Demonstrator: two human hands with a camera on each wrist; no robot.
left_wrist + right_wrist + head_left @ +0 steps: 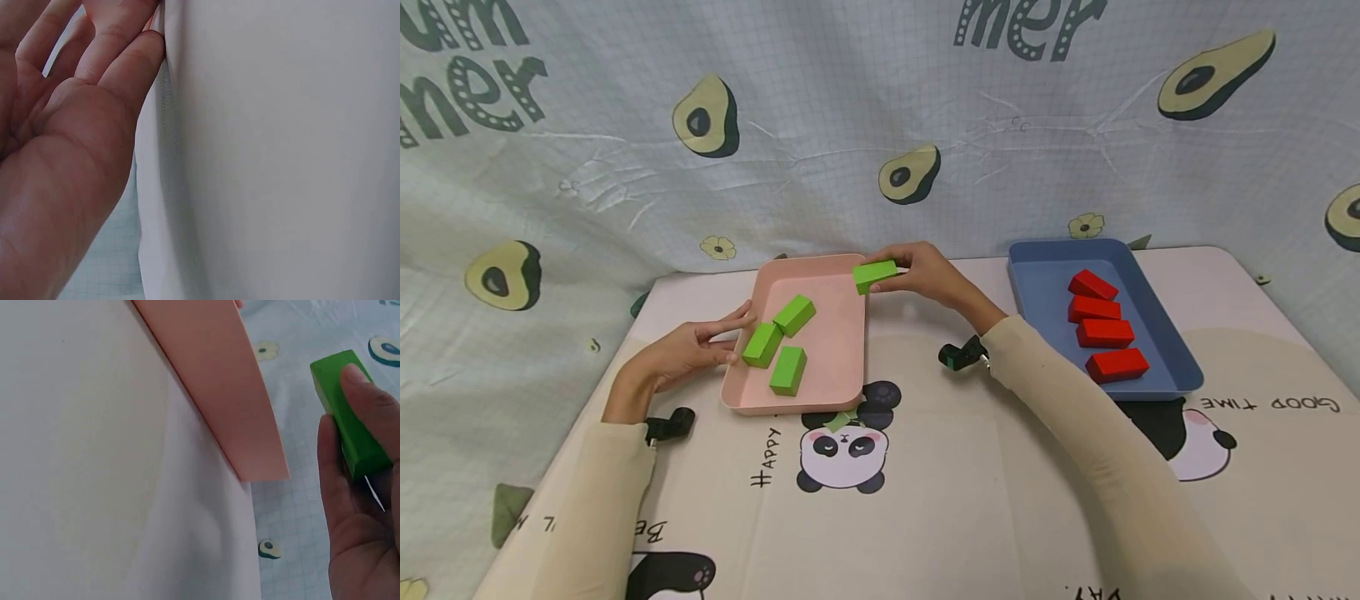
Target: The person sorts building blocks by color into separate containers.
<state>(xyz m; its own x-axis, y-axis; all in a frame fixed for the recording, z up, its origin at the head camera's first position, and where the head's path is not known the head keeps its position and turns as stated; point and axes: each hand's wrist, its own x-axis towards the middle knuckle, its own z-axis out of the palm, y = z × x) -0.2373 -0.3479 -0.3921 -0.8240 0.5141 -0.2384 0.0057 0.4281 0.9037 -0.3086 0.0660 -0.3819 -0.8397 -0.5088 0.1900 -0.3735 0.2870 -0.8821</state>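
Note:
In the head view, my right hand (917,271) pinches a green block (874,275) over the far right corner of the pink tray (835,403). The right wrist view shows the thumb on one face of this green block (353,415) and fingers on the other side, with the tray's outer wall (219,381) to the left. My left hand (688,354) rests at the tray's left rim, fingers extended. Inside the tray lie three more green blocks, one (794,315) farther back, one (762,345) at the left, one (787,372) nearer me.
A blue tray (1037,292) stands at the right with several red blocks (1105,333) in a column. The printed tablecloth (955,500) covers the table. Behind it hangs a curtain (820,100) with avocado prints, close to the far edge.

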